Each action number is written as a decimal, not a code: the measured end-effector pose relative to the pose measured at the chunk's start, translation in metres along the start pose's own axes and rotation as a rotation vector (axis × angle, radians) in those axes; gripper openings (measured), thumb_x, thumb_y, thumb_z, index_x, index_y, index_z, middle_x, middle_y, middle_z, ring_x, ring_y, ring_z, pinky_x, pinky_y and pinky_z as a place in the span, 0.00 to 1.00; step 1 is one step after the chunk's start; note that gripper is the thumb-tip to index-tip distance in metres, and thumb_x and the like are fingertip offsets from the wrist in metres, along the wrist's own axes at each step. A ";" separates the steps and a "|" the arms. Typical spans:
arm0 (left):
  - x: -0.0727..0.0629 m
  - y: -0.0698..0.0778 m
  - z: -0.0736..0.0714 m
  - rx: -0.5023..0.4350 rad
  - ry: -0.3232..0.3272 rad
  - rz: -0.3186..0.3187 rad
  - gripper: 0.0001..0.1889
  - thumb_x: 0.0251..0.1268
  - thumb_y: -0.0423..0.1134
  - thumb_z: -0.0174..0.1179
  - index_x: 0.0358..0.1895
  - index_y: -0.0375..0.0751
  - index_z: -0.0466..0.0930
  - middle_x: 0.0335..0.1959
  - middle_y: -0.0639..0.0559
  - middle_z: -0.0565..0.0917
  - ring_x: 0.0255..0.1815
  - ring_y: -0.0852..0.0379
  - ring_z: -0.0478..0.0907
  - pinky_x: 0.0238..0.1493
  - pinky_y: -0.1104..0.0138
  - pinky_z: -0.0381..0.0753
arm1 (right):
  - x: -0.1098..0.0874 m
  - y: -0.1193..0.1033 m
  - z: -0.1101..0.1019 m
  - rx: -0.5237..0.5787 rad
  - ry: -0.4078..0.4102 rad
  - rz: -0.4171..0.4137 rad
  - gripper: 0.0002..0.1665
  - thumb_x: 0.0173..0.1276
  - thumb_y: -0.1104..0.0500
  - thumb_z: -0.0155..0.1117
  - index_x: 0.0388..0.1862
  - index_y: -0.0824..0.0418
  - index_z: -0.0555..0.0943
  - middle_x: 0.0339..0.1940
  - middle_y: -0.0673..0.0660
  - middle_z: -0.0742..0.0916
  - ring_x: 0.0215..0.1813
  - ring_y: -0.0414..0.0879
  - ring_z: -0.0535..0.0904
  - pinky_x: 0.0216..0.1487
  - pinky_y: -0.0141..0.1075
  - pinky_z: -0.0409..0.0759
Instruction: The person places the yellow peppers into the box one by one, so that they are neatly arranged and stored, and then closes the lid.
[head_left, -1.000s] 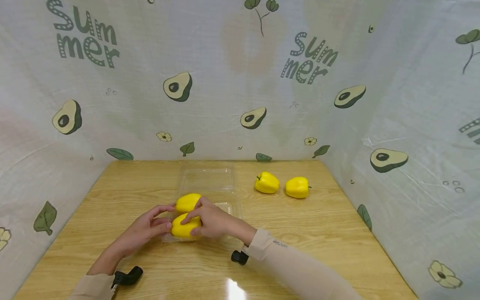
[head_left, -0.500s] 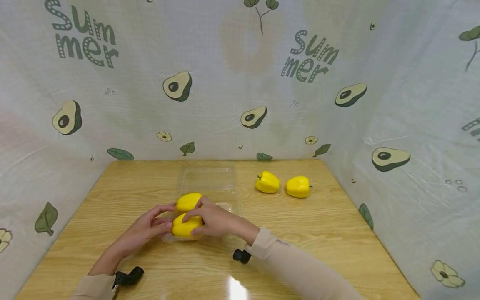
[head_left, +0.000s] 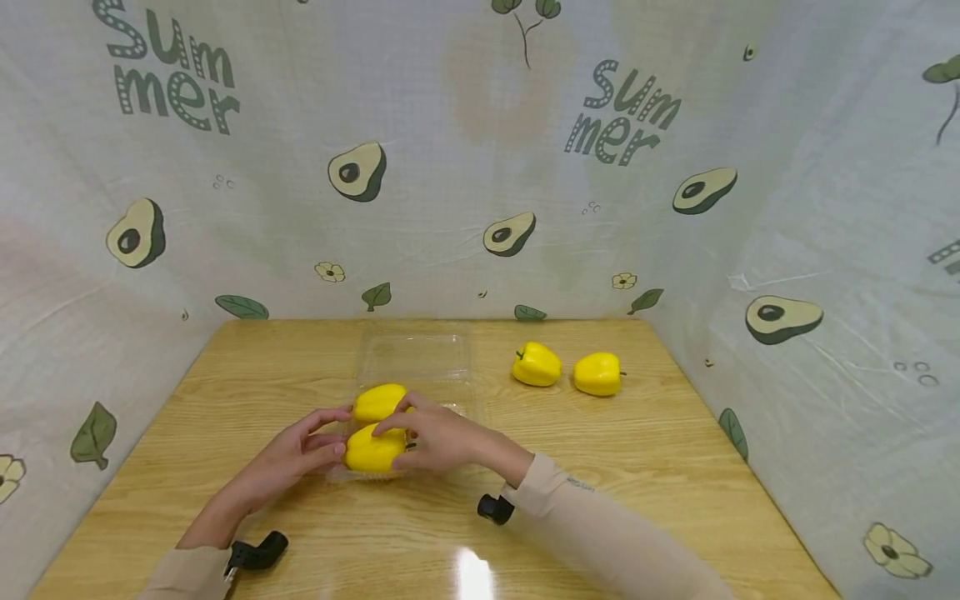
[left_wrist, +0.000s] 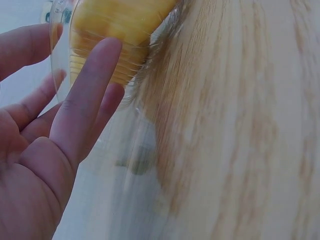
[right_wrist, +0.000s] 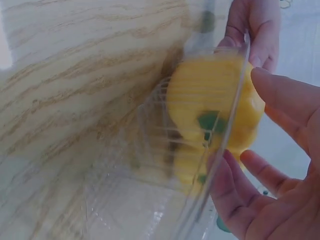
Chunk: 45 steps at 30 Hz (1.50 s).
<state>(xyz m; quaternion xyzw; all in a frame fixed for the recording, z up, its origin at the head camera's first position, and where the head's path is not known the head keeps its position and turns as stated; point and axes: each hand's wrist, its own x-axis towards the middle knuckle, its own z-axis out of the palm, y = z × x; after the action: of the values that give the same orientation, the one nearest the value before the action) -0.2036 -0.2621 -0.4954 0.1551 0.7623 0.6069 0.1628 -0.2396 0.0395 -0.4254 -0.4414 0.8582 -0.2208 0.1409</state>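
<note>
Two yellow bell peppers lie side by side in the left part of a clear plastic clamshell box (head_left: 463, 398), the front pepper (head_left: 371, 451) nearer me and the back pepper (head_left: 377, 402) behind it. My left hand (head_left: 288, 458) touches the box's left side with extended fingers; its wrist view shows fingertips against the ribbed wall (left_wrist: 127, 75). Over the front pepper's right end is my right hand (head_left: 442, 435), thumb and fingers spread apart. Through the clear wall, the right wrist view shows that pepper's green stem (right_wrist: 212, 121), with the fingers around the box rim.
The box's clear lid (head_left: 414, 354) lies open toward the back. Two more yellow bell peppers, one on the left (head_left: 537, 364) and one on the right (head_left: 597, 374), rest on the wooden table (head_left: 600, 483) at the back right. A patterned curtain (head_left: 435, 108) surrounds the table.
My right hand has eased right and its fingers have loosened from the front pepper, showing the stem. The left hand has stayed at the box's left side.
</note>
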 end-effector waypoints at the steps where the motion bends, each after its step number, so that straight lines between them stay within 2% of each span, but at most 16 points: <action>1: 0.000 0.000 0.000 -0.001 0.004 -0.002 0.27 0.84 0.41 0.58 0.78 0.38 0.64 0.87 0.36 0.51 0.66 0.64 0.80 0.59 0.63 0.87 | -0.002 0.001 -0.002 0.008 0.000 -0.002 0.27 0.75 0.51 0.73 0.71 0.46 0.81 0.66 0.53 0.75 0.55 0.46 0.80 0.51 0.26 0.78; 6: -0.002 0.000 0.001 -0.013 -0.004 0.035 0.28 0.84 0.39 0.58 0.78 0.35 0.63 0.87 0.34 0.50 0.65 0.66 0.80 0.58 0.63 0.87 | -0.015 0.008 -0.017 0.034 -0.001 -0.016 0.28 0.76 0.51 0.72 0.73 0.48 0.80 0.71 0.55 0.75 0.62 0.51 0.81 0.56 0.30 0.80; 10: -0.002 -0.001 0.002 -0.031 -0.008 0.043 0.28 0.84 0.38 0.57 0.78 0.33 0.62 0.87 0.34 0.49 0.63 0.68 0.80 0.56 0.62 0.88 | -0.028 0.019 -0.032 0.000 0.011 -0.034 0.28 0.77 0.52 0.72 0.73 0.50 0.79 0.71 0.54 0.75 0.63 0.49 0.78 0.57 0.34 0.81; 13: -0.001 0.000 0.003 -0.027 -0.005 0.044 0.28 0.84 0.38 0.57 0.78 0.33 0.62 0.87 0.34 0.49 0.63 0.69 0.80 0.56 0.63 0.88 | -0.039 0.031 -0.044 -0.046 0.026 -0.036 0.29 0.77 0.55 0.72 0.74 0.50 0.78 0.71 0.54 0.75 0.64 0.47 0.76 0.61 0.39 0.81; 16: -0.001 0.001 0.003 -0.024 -0.004 0.038 0.27 0.84 0.38 0.58 0.78 0.34 0.62 0.87 0.34 0.49 0.63 0.69 0.81 0.56 0.63 0.88 | -0.054 0.045 -0.056 -0.067 0.050 -0.023 0.28 0.76 0.56 0.72 0.73 0.50 0.79 0.71 0.55 0.75 0.68 0.51 0.76 0.66 0.45 0.80; 19: -0.001 0.002 0.003 -0.019 -0.005 0.033 0.27 0.84 0.39 0.58 0.78 0.34 0.62 0.87 0.34 0.49 0.63 0.68 0.81 0.56 0.63 0.88 | -0.071 0.062 -0.067 -0.088 0.096 -0.002 0.28 0.75 0.57 0.74 0.72 0.52 0.80 0.71 0.57 0.76 0.68 0.53 0.76 0.66 0.48 0.81; 27: -0.001 0.002 0.003 -0.017 -0.008 0.037 0.28 0.84 0.39 0.58 0.78 0.33 0.62 0.87 0.34 0.49 0.62 0.69 0.80 0.56 0.63 0.88 | -0.117 0.104 -0.095 -0.137 0.202 0.093 0.30 0.70 0.61 0.77 0.70 0.56 0.80 0.69 0.59 0.78 0.69 0.58 0.75 0.68 0.55 0.78; 34: -0.002 0.001 0.002 -0.009 -0.007 0.038 0.28 0.84 0.39 0.58 0.78 0.33 0.62 0.87 0.34 0.49 0.62 0.69 0.80 0.56 0.63 0.88 | -0.144 0.138 -0.110 -0.201 0.280 0.166 0.28 0.68 0.64 0.77 0.66 0.62 0.82 0.67 0.65 0.78 0.67 0.63 0.76 0.65 0.61 0.78; 39: -0.003 0.001 0.002 -0.003 -0.001 0.033 0.28 0.84 0.39 0.58 0.78 0.33 0.62 0.87 0.34 0.49 0.62 0.70 0.80 0.56 0.63 0.88 | -0.157 0.160 -0.118 -0.229 0.291 0.245 0.29 0.69 0.61 0.76 0.68 0.60 0.82 0.68 0.66 0.78 0.67 0.64 0.75 0.65 0.63 0.77; 45: -0.003 0.002 0.002 -0.006 -0.005 0.030 0.29 0.83 0.40 0.59 0.78 0.33 0.62 0.87 0.34 0.49 0.62 0.70 0.80 0.56 0.62 0.88 | -0.168 0.182 -0.122 -0.219 0.276 0.327 0.29 0.68 0.62 0.78 0.68 0.59 0.81 0.68 0.67 0.77 0.67 0.66 0.74 0.67 0.65 0.76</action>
<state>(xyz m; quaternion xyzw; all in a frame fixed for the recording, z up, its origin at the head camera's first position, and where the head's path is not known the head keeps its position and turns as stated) -0.1999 -0.2613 -0.4937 0.1674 0.7576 0.6113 0.1559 -0.3231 0.3019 -0.4037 -0.2750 0.9482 -0.1588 0.0072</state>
